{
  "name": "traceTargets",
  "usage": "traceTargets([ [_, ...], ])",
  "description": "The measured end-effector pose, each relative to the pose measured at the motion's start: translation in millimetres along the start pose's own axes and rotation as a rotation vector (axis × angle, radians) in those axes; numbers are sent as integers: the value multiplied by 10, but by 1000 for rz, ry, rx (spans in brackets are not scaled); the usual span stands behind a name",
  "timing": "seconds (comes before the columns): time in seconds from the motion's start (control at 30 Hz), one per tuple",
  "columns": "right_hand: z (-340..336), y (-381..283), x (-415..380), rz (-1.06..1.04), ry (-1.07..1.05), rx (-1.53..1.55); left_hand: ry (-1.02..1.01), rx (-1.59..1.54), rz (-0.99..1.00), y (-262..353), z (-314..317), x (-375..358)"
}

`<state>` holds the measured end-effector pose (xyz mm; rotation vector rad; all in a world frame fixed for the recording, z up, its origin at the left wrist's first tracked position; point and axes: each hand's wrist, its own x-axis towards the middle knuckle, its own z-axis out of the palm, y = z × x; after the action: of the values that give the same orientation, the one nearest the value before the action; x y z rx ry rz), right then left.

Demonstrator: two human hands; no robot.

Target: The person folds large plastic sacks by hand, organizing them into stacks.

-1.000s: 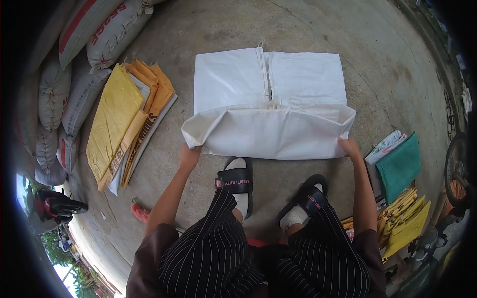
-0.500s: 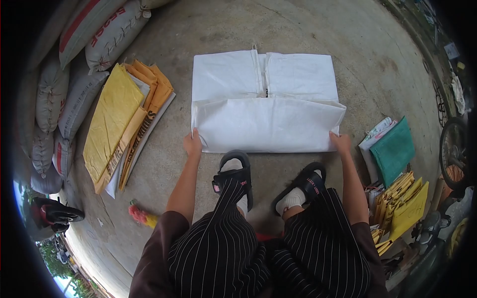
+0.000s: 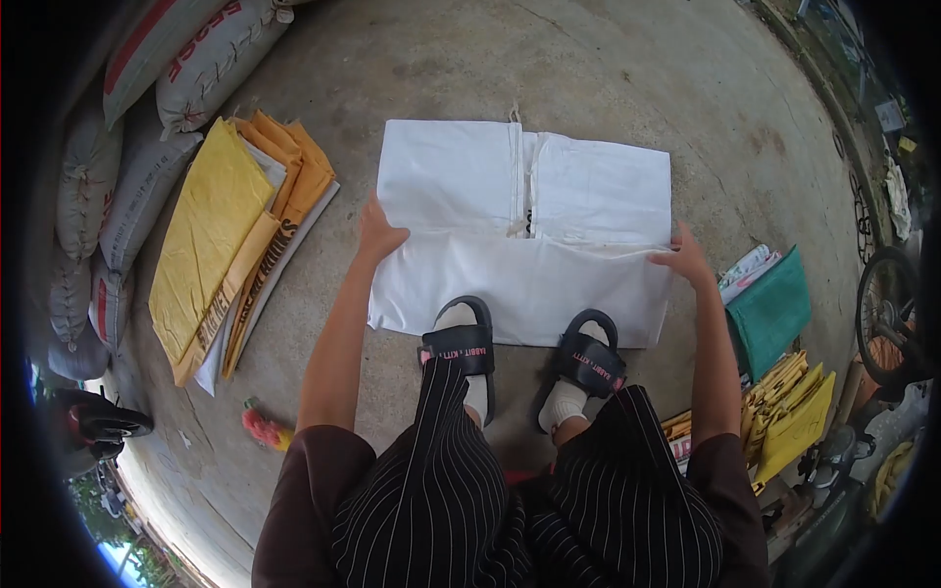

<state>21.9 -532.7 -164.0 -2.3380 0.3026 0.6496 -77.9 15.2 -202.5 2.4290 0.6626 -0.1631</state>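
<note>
A large white sack (image 3: 451,176), folded, lies flat on the concrete in front of my feet. Its near part is a folded flap (image 3: 510,279), and two upper panels meet at a middle seam with a short string at the top. My left hand (image 3: 380,235) rests at the left end of the flap's upper edge, thumb stretched over the cloth and fingers apart from it. At the right end of that edge is my right hand (image 3: 688,257), its thumb on the cloth and fingers spread upward. My sandals (image 3: 461,348) stand at or on the flap's near edge.
Folded yellow and orange sacks (image 3: 211,245) lie to the left, with full sacks (image 3: 216,69) piled beyond them. On the right are a green folded sack (image 3: 774,309) and yellow bundles (image 3: 794,421). A bicycle wheel (image 3: 887,309) stands at the far right. A colourful duster (image 3: 265,428) lies lower left.
Both hands have moved from the near corners up to the ends of the flap's upper edge. The flap now lies flatter and nearer my feet. My right foot has shifted and straightened.
</note>
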Motion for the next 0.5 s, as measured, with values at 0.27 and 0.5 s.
traceTargets([
  [0.27, 103, 105, 834, -71, 94, -72, -1, -226, -322, 420, -169, 671],
  [0.5, 27, -172, 376, -75, -1, 261, -243, -126, -123, 288, -501, 565],
])
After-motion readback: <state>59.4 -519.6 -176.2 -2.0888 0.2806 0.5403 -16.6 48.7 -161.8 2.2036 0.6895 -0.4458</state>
